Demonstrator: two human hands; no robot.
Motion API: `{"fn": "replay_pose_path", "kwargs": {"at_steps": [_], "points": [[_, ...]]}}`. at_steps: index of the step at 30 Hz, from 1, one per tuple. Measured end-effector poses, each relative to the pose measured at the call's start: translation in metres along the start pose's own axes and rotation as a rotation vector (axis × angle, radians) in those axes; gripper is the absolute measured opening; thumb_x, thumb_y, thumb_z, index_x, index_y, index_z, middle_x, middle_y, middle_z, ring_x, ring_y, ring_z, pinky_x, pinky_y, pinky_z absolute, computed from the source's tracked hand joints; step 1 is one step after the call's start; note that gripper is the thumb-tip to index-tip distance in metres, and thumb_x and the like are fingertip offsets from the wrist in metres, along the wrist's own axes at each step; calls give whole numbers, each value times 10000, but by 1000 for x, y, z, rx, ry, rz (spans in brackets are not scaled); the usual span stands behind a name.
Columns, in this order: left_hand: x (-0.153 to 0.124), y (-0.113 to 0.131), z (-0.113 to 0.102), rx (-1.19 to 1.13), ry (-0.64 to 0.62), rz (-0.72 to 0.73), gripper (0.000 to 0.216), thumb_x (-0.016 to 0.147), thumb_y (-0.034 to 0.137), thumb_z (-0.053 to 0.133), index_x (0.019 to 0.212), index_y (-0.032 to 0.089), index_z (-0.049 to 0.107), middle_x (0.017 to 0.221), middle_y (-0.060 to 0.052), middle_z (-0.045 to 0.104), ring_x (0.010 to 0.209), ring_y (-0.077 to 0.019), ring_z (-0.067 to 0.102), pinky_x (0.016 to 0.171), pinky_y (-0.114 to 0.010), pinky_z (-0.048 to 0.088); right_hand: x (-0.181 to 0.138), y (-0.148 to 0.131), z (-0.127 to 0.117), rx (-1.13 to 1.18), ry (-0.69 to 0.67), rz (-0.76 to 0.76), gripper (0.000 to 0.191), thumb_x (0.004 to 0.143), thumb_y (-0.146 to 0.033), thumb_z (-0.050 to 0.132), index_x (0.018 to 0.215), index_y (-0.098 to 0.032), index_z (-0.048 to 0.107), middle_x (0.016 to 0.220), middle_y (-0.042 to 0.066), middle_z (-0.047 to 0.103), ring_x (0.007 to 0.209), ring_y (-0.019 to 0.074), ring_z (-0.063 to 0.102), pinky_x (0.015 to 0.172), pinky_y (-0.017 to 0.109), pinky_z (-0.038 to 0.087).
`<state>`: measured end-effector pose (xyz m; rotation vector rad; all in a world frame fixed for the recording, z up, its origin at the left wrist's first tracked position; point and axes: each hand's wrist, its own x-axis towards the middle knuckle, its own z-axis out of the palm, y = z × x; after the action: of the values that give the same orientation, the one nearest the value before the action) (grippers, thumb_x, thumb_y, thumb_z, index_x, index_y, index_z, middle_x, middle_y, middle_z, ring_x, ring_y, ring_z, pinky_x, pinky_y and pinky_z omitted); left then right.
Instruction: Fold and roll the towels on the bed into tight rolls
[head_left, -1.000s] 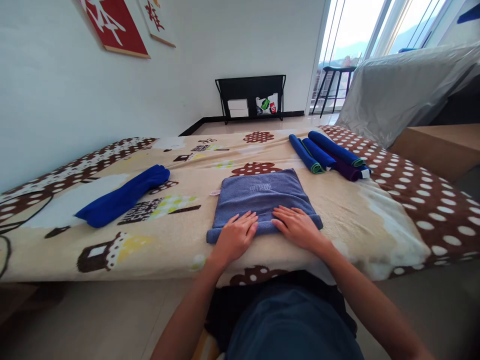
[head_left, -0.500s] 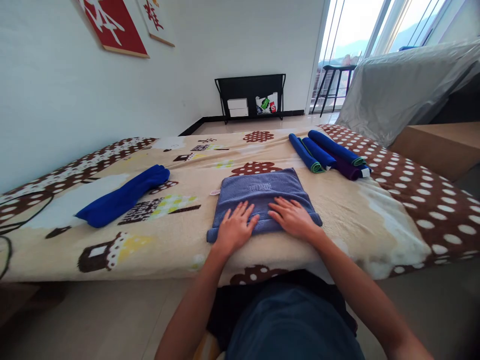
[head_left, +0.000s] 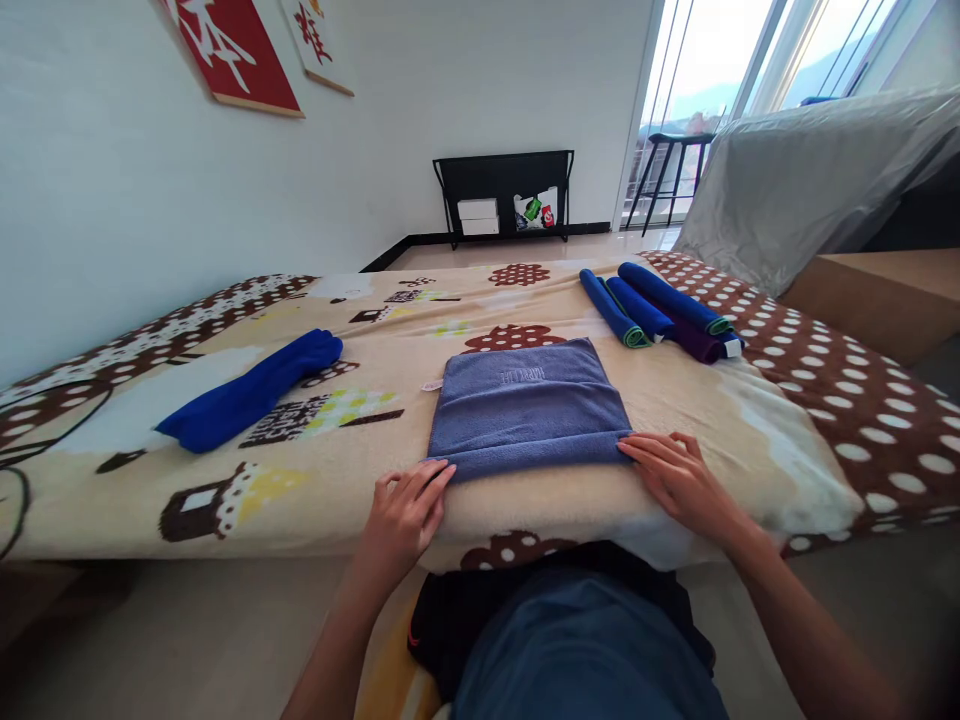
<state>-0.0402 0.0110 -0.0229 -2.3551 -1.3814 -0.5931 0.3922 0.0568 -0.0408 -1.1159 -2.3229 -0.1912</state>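
Observation:
A grey-blue towel point(head_left: 529, 400) with raised lettering near its far edge lies flat on the bed, its near edge turned into a narrow roll. At the left end of that roll, my left hand point(head_left: 409, 505) has its fingers closed on the towel. My right hand point(head_left: 679, 480) grips the right end, fingers together and thumb hidden beneath. To the left lies a loosely bunched bright blue cloth point(head_left: 251, 393). Several rolled towels point(head_left: 652, 310), blue and purple, some with green edging, rest together at the far right.
A patterned fleece blanket point(head_left: 300, 510) covers the bed, whose near edge is just before my body. Dark thin cords point(head_left: 82, 415) lie at the far left. Beyond the bed are a low black rack point(head_left: 504, 180), a stool point(head_left: 679, 150), a plastic-covered object point(head_left: 817, 180) and a cardboard box point(head_left: 877, 300).
Both hands have moved from lying flat on the towel's middle outward to the two ends of its rolled near edge. The towel itself has stayed in nearly the same place.

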Motion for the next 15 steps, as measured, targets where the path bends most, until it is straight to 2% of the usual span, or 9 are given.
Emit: {"fn": "replay_pose_path", "kwargs": {"at_steps": [3, 7, 11, 15], "points": [[3, -2, 8, -53, -4, -100, 414, 926, 122, 484, 1298, 257, 603, 1278, -75, 686, 1184, -225, 622, 1002, -411, 359, 7, 1, 8, -1, -32, 39, 363, 975, -209, 455, 1296, -246, 619, 1288, 64, 673, 1196, 213, 610, 1031, 414, 354], [26, -6, 15, -110, -33, -233, 337, 891, 123, 469, 1143, 244, 656, 1174, -69, 717, 1116, -238, 633, 996, -425, 371, 31, 10, 15, 21, -65, 86, 319, 938, -220, 484, 1200, -225, 665, 1214, 72, 695, 1119, 224, 624, 1004, 410, 372], [43, -7, 8, -135, -60, -266, 265, 866, 136, 466, 1017, 235, 660, 1046, -54, 733, 1019, -242, 645, 966, -424, 383, 44, 18, 6, 110, -85, 68, 271, 936, -220, 459, 1100, -211, 674, 1084, 68, 709, 1021, 217, 624, 975, 408, 378], [42, -5, -2, -189, -84, -283, 263, 821, 93, 427, 942, 225, 619, 924, -30, 724, 875, -209, 639, 909, -378, 411, 39, 14, -5, 143, -62, 90, 265, 937, -201, 411, 1028, -193, 660, 932, 65, 683, 926, 218, 595, 917, 390, 396]]}}
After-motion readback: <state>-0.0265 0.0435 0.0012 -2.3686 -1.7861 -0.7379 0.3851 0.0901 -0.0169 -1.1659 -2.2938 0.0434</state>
